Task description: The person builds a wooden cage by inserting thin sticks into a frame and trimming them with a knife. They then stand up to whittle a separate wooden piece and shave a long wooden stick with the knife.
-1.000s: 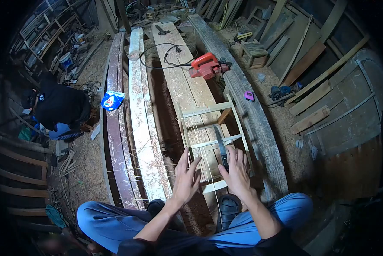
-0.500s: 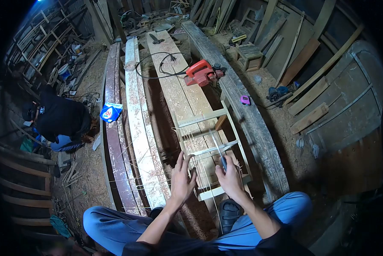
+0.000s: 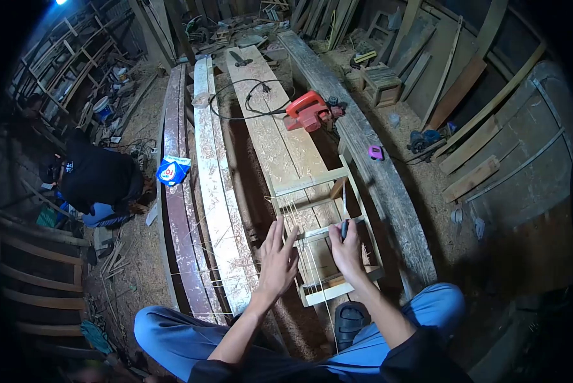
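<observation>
A small ladder-like wooden frame [image 3: 312,182] lies on the long planks in front of me, with several thin pale strands [image 3: 307,258] running along its left side. My left hand [image 3: 276,263] rests at the frame's left rail beside the strands, its fingers stretched out and slightly spread. Closed around a dark blue handle, my right hand [image 3: 346,250] is over the frame's right half. From that grip a thin-bladed tool [image 3: 344,207] points away from me, its narrow blade reaching toward the frame's far right corner.
A red power tool [image 3: 309,113] with a black cord sits on the planks [image 3: 270,121] beyond the frame. A pink tape measure [image 3: 376,152] lies on the right beam [image 3: 388,191]. At left are a blue-and-white packet [image 3: 173,171] and a crouching person [image 3: 101,175].
My right hand has turned the blade from leaning left to pointing nearly straight away, moving it toward the right rail. My left hand's fingers have straightened. The whole view has shifted slightly.
</observation>
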Demonstrator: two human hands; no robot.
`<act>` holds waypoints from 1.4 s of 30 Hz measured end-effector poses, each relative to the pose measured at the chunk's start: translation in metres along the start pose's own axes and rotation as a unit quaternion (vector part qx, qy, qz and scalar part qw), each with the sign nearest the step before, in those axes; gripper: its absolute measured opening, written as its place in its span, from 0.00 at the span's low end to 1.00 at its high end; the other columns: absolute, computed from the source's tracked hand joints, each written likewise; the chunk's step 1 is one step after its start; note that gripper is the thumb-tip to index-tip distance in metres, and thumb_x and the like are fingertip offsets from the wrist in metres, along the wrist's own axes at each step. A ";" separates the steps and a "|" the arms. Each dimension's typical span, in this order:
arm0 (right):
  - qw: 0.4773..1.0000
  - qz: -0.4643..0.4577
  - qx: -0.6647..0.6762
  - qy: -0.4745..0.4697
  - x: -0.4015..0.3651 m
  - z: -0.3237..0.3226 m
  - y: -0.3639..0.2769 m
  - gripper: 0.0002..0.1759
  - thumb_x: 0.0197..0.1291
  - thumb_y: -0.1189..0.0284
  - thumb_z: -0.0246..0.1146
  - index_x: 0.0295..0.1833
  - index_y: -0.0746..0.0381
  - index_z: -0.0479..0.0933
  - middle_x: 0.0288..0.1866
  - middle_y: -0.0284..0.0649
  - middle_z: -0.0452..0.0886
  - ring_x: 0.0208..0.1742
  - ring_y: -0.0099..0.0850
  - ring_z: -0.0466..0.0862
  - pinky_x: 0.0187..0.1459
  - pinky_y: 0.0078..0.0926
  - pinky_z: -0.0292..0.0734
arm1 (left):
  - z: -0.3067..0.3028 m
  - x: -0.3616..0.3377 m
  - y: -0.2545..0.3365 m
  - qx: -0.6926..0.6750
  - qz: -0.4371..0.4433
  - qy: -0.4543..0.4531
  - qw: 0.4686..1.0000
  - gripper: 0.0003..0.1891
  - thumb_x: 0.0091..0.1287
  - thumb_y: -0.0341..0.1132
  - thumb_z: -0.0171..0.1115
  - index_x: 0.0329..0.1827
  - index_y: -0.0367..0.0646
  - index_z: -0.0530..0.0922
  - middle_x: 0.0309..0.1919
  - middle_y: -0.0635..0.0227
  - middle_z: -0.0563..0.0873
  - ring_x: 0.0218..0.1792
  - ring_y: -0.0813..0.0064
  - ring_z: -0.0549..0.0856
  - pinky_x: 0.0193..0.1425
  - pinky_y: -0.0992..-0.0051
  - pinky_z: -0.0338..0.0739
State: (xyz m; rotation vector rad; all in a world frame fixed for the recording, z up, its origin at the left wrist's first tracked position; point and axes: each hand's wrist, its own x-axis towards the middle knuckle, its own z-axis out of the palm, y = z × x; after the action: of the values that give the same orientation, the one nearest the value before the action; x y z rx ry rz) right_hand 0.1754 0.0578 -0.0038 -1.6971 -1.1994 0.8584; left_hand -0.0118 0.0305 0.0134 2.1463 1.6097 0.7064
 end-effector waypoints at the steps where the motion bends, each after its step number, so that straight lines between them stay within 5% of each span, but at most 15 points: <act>1: 1.000 0.014 -0.008 -0.001 0.004 0.002 -0.003 0.19 0.72 0.63 0.67 0.47 0.67 0.68 0.34 0.44 0.79 0.36 0.39 0.82 0.41 0.40 0.77 | -0.001 0.001 -0.002 0.002 0.010 -0.029 1.000 0.34 0.64 0.27 0.67 0.77 0.44 0.70 0.84 0.48 0.55 0.84 0.49 0.54 0.80 0.51 0.57; 11: 0.995 0.090 0.019 -0.027 0.014 0.013 0.018 0.18 0.70 0.66 0.69 0.46 0.63 0.67 0.37 0.38 0.77 0.31 0.31 0.79 0.37 0.33 0.78 | 0.000 0.008 -0.010 -0.052 0.006 -0.006 0.999 0.21 0.67 0.30 0.66 0.63 0.44 0.80 0.79 0.45 0.64 0.81 0.46 0.60 0.77 0.49 0.61; 14: 0.970 0.181 0.164 -0.014 0.015 0.016 -0.007 0.15 0.70 0.71 0.69 0.45 0.59 0.67 0.34 0.31 0.73 0.29 0.24 0.75 0.34 0.28 0.76 | 0.001 0.008 -0.010 -0.065 0.004 0.011 0.998 0.19 0.67 0.30 0.66 0.61 0.43 0.80 0.78 0.45 0.65 0.80 0.44 0.61 0.78 0.48 0.59; 20: 0.986 0.027 0.138 -0.087 0.035 0.021 -0.004 0.13 0.69 0.74 0.69 0.47 0.61 0.69 0.35 0.28 0.67 0.35 0.19 0.68 0.38 0.22 0.68 | -0.016 0.011 -0.002 -0.032 -0.001 0.056 0.998 0.12 0.70 0.32 0.65 0.55 0.41 0.79 0.78 0.48 0.66 0.81 0.51 0.61 0.79 0.44 0.49; 26: 0.984 -0.081 0.096 -0.126 0.039 -0.002 -0.050 0.13 0.71 0.69 0.67 0.46 0.60 0.69 0.35 0.32 0.67 0.36 0.24 0.68 0.41 0.29 0.69 | -0.038 0.007 0.017 0.053 0.030 0.102 0.993 0.23 0.63 0.37 0.73 0.62 0.50 0.80 0.79 0.61 0.69 0.80 0.57 0.64 0.80 0.44 0.42; 28: 0.978 -0.153 0.061 -0.130 0.035 -0.004 -0.061 0.14 0.71 0.69 0.68 0.45 0.58 0.67 0.34 0.27 0.67 0.33 0.17 0.68 0.33 0.20 0.68 | -0.040 0.002 0.020 0.053 0.044 0.109 0.992 0.25 0.62 0.38 0.73 0.64 0.52 0.80 0.79 0.61 0.69 0.80 0.59 0.64 0.79 0.44 0.44; 30: 0.973 -0.149 0.073 -0.158 0.026 -0.002 -0.071 0.14 0.72 0.70 0.67 0.45 0.60 0.67 0.37 0.29 0.66 0.38 0.20 0.68 0.42 0.24 0.69 | -0.048 -0.001 0.026 0.073 0.052 0.098 0.991 0.27 0.62 0.38 0.73 0.67 0.54 0.79 0.80 0.61 0.69 0.82 0.58 0.62 0.79 0.42 0.44; 34: 0.963 -0.185 0.085 -0.176 0.015 0.014 -0.065 0.11 0.73 0.72 0.65 0.47 0.62 0.68 0.35 0.30 0.67 0.36 0.21 0.67 0.39 0.24 0.68 | -0.053 -0.003 0.029 0.050 0.047 0.090 0.994 0.27 0.68 0.41 0.68 0.71 0.50 0.77 0.80 0.62 0.69 0.85 0.61 0.57 0.80 0.39 0.36; 36: 0.962 -0.156 0.092 -0.202 0.003 0.013 -0.077 0.11 0.73 0.73 0.65 0.47 0.61 0.68 0.35 0.31 0.67 0.35 0.21 0.68 0.38 0.24 0.68 | -0.055 -0.005 0.031 0.157 0.037 0.091 0.983 0.27 0.68 0.39 0.68 0.70 0.44 0.76 0.77 0.61 0.74 0.86 0.65 0.57 0.82 0.42 0.37; 37: 0.962 -0.130 0.079 -0.226 -0.002 0.011 -0.086 0.10 0.73 0.73 0.65 0.48 0.61 0.68 0.37 0.32 0.69 0.37 0.21 0.69 0.39 0.25 0.69 | -0.062 -0.005 0.035 0.134 0.035 0.093 0.986 0.24 0.68 0.38 0.68 0.66 0.41 0.78 0.67 0.61 0.82 0.81 0.69 0.67 0.81 0.44 0.42; 38: 0.958 -0.182 0.060 -0.214 -0.002 0.017 -0.079 0.11 0.73 0.73 0.65 0.48 0.62 0.68 0.37 0.33 0.70 0.37 0.21 0.70 0.38 0.25 0.69 | -0.062 -0.004 0.034 0.134 0.036 0.092 0.986 0.24 0.68 0.38 0.68 0.66 0.41 0.78 0.67 0.61 0.82 0.81 0.69 0.67 0.81 0.44 0.42; 40: 0.952 -0.200 0.073 -0.218 -0.007 0.020 -0.084 0.12 0.73 0.72 0.65 0.47 0.62 0.67 0.34 0.33 0.69 0.36 0.21 0.70 0.38 0.25 0.70 | -0.065 -0.004 0.031 0.089 0.016 0.095 0.991 0.20 0.67 0.37 0.68 0.61 0.43 0.79 0.52 0.64 0.88 0.65 0.70 0.82 0.79 0.46 0.49; 41: 0.952 -0.201 0.073 -0.219 -0.009 0.019 -0.089 0.12 0.73 0.72 0.65 0.47 0.62 0.67 0.34 0.33 0.69 0.36 0.21 0.70 0.38 0.25 0.70 | -0.070 -0.005 0.031 0.064 0.017 0.067 0.996 0.23 0.63 0.34 0.71 0.60 0.42 0.76 0.39 0.65 0.88 0.45 0.68 0.88 0.74 0.52 0.58; 42: 0.954 -0.187 0.049 -0.229 -0.010 0.015 -0.096 0.13 0.73 0.72 0.66 0.47 0.62 0.67 0.33 0.33 0.69 0.35 0.22 0.70 0.38 0.26 0.71 | -0.074 -0.005 0.027 0.064 0.016 0.069 0.995 0.23 0.63 0.34 0.71 0.60 0.42 0.76 0.39 0.65 0.88 0.45 0.68 0.88 0.74 0.52 0.58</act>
State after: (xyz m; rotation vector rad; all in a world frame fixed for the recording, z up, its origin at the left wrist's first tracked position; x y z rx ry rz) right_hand 0.1249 0.0674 0.0794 -1.1631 -1.6914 1.0796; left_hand -0.0352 0.0173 0.0875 2.2619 1.7393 0.7963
